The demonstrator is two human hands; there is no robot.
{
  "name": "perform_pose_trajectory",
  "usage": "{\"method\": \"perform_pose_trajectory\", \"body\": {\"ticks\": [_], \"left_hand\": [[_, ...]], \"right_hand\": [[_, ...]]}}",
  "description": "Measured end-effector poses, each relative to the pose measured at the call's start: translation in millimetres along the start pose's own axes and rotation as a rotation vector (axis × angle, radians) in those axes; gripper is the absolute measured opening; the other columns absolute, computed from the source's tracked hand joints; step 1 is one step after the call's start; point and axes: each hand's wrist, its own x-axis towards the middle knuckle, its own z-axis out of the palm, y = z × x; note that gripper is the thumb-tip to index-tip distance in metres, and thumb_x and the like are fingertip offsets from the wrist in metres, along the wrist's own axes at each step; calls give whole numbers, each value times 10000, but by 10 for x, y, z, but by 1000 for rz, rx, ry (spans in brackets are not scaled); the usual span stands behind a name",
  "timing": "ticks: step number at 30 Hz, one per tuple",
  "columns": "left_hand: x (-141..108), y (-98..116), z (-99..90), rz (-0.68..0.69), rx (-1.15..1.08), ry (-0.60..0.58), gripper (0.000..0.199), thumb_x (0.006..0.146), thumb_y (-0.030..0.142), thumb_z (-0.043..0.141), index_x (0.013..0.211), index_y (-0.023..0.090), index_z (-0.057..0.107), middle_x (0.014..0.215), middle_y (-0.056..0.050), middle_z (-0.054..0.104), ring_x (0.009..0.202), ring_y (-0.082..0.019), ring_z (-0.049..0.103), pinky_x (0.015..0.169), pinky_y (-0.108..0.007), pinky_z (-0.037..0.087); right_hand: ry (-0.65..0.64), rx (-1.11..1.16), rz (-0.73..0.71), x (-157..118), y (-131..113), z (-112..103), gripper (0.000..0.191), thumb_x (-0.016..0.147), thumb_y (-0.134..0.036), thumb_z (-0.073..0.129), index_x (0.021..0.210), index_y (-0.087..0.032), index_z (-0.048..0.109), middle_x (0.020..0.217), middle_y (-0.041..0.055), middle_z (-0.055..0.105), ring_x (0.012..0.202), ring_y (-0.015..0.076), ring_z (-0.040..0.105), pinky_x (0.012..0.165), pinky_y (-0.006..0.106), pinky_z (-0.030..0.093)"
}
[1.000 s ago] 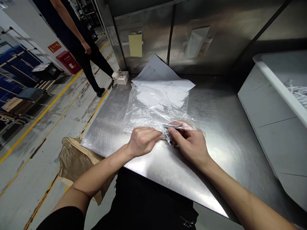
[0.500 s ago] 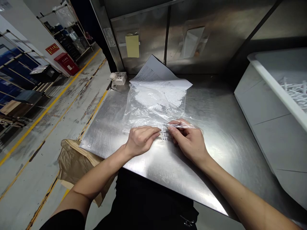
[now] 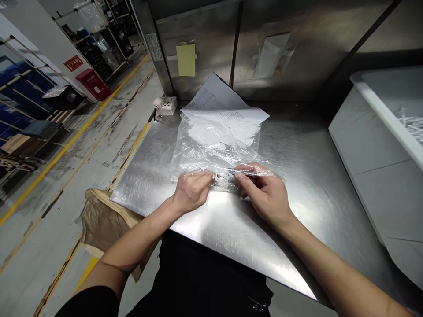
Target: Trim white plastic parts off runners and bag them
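Observation:
My left hand [image 3: 193,189] is closed in a pinch on a small white branched plastic piece [image 3: 216,176] at the front edge of the clear plastic bag. My right hand [image 3: 264,189], also closed, grips a thin dark tool [image 3: 232,170]; its kind is too small to make out. The tool's tip points left towards the white piece, a short gap away. Beneath and behind both hands lies the clear plastic bag [image 3: 188,154], with a heap of tiny white bits [image 3: 211,132] in or under its film. A printed paper sheet [image 3: 224,97] lies partly under the bag.
The steel table [image 3: 297,145] carries a large white bin [image 3: 363,145] on the right with white branched pieces [image 3: 413,125] inside. A power socket block [image 3: 168,105] sits at the back left. An open brown paper bag [image 3: 105,220] stands below the left edge.
My left hand has drawn slightly left and turned, with the white piece now tilted at its fingertips. Fewer white prongs show between the hands. A dark-clothed person at the back left has left view.

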Motion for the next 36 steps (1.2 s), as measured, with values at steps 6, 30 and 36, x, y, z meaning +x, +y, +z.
{"method": "perform_pose_trajectory", "body": {"ticks": [6, 30, 36], "left_hand": [[-26, -18, 54, -22, -23, 69, 202, 1139, 171, 588, 1013, 170, 746, 948, -61, 850, 803, -172, 823, 767, -278, 680], [0, -53, 6, -97, -93, -7, 285, 1153, 186, 503, 969, 168, 721, 852, -47, 793, 748, -163, 764, 699, -273, 609], [-10, -49, -4, -129, -93, -39, 308, 1157, 200, 491, 952, 175, 719, 837, -45, 791, 745, -167, 764, 696, -273, 603]], "right_hand": [[-39, -5, -19, -8, -17, -12, 396, 1041, -547, 725, 1126, -174, 828, 912, 83, 766, 747, 224, 706, 619, 345, 587], [-58, -110, -78, -19, -14, 10, 337, 1069, -517, 695, 1121, -214, 834, 979, 84, 818, 933, 290, 787, 711, 375, 586], [-81, -107, -83, -26, -15, 15, 352, 1106, -517, 655, 1058, -222, 840, 970, 82, 817, 933, 286, 782, 753, 384, 591]]}}
